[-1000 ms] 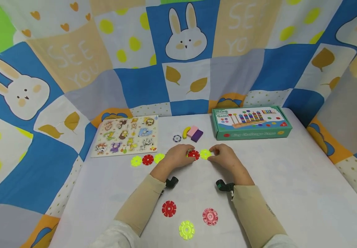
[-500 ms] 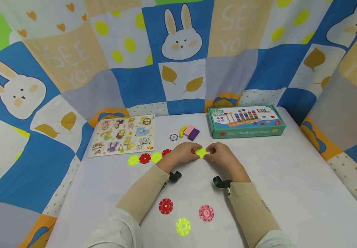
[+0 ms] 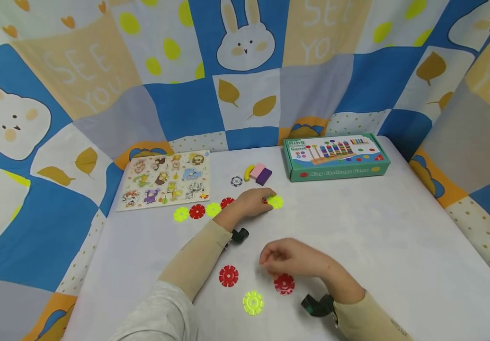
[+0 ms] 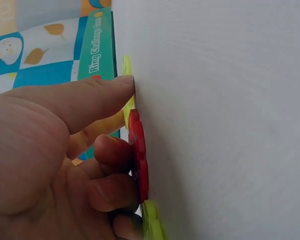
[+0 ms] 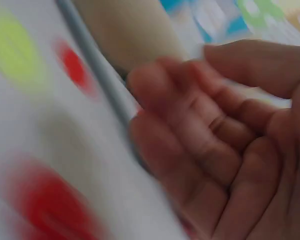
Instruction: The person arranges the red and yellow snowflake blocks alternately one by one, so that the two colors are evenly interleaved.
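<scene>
In the head view a row of yellow and red notched plastic discs lies near the puzzle board, partly hidden by my left hand [image 3: 253,202]. That hand pinches the yellow disc [image 3: 276,202] at the row's right end between thumb and index finger. In the left wrist view its other curled fingers touch a red disc [image 4: 139,157] beside the yellow one. My right hand [image 3: 298,258], fingers loosely curled and holding nothing, hovers just above a loose red disc [image 3: 284,284]. Another red disc [image 3: 228,276] and a yellow disc [image 3: 253,303] lie nearby; the right wrist view is blurred.
A wooden animal puzzle board [image 3: 165,182] lies at the back left. Behind the row are a patterned chip [image 3: 236,181], a yellow banana-shaped piece [image 3: 248,172], a pink block [image 3: 257,171] and a purple block [image 3: 263,177]. A green game box [image 3: 338,163] stands back right.
My right hand has let go of the row's end yellow disc and moved toward me, over the loose discs. My left hand stays at the row's right end.
</scene>
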The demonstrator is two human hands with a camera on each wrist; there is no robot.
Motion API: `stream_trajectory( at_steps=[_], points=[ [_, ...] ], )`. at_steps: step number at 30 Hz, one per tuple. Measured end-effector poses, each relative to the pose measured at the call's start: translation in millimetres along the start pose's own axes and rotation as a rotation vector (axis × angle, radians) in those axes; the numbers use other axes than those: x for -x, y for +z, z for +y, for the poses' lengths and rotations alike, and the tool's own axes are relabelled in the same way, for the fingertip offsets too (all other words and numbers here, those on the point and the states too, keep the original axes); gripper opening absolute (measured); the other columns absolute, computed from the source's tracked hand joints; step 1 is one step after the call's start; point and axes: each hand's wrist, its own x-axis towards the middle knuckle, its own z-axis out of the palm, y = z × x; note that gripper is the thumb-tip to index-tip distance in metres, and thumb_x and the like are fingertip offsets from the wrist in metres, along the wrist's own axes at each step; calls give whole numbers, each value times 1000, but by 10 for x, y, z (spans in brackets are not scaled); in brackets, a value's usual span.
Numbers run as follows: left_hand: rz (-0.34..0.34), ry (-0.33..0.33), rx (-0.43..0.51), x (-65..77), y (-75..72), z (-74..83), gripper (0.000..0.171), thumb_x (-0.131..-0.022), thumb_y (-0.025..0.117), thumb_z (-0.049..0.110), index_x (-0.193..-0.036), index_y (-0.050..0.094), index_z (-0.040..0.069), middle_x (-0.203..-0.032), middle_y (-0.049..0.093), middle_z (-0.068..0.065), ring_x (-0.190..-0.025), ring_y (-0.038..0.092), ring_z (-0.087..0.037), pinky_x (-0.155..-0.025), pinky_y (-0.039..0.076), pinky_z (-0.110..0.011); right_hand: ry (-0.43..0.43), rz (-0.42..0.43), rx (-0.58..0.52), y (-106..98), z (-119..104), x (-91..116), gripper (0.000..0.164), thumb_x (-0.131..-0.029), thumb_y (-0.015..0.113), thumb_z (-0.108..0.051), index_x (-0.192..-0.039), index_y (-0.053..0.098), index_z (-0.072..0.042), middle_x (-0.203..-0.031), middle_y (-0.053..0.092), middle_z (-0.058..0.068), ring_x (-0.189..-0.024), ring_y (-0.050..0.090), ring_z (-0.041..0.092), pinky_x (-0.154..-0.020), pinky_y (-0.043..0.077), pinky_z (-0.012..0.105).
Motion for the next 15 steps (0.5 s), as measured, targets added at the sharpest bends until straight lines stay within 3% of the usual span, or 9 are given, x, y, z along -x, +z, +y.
stream_trajectory(
  at_steps=[4, 7, 9, 15],
  points=[
    [-13, -10, 1, -16, -1, -4, 49, -90, 63, 35, -136, 50, 25, -130, 54, 4, -112, 48, -13, -99, 40, -37, -135, -323, -232, 527, 113, 1, 25, -94, 56, -12, -117, 58, -1, -105, 66, 13, -93, 64, 23, -83, 52, 31],
    [-13, -14, -12, -39, 15, -19, 49, -90, 62, 37, -136, 49, 26, -130, 53, 5, -114, 48, -13, -99, 40, -38, -153, -495, -322, 785, 224, -29, 33, -96, 51, -7, -128, 50, 0, -124, 59, 14, -113, 57, 21, -93, 46, 29],
    [-13, -14, -18, -52, 25, -29, 48, -90, 62, 37, -135, 49, 27, -131, 53, 6, -115, 47, -13, -99, 39, -38, -148, -496, -332, 861, 281, -45, 36, -96, 50, -6, -132, 47, -1, -130, 55, 11, -120, 52, 20, -95, 44, 27],
    [-22, -28, 10, -25, -5, -29, 49, -89, 63, 37, -135, 49, 28, -131, 52, 5, -114, 47, -14, -100, 39, -39, -180, -255, -205, 831, 263, -77, 38, -94, 58, -13, -131, 50, -9, -128, 55, 4, -118, 52, 17, -97, 42, 27]
  ],
)
